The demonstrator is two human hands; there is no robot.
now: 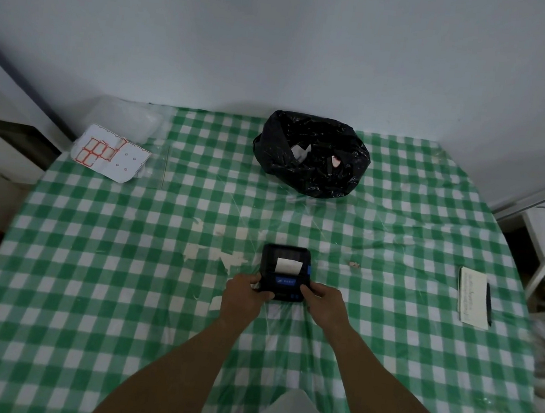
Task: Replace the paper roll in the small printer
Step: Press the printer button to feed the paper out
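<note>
Checked table (123, 292): 1 printer (284, 272) w/ both hands gripping, 1 bag (312, 157).

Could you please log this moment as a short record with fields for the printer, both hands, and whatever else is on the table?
printer: on the table, white paper showing at its top
left hand: grips the printer's left side
right hand: grips the printer's right side
black bag: far side, open
label sheet: far left
notepad: right, pen beside it

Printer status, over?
Left hand, right hand both gripping printer at near corners. White paper showing on top. Nothing in the way.
</note>
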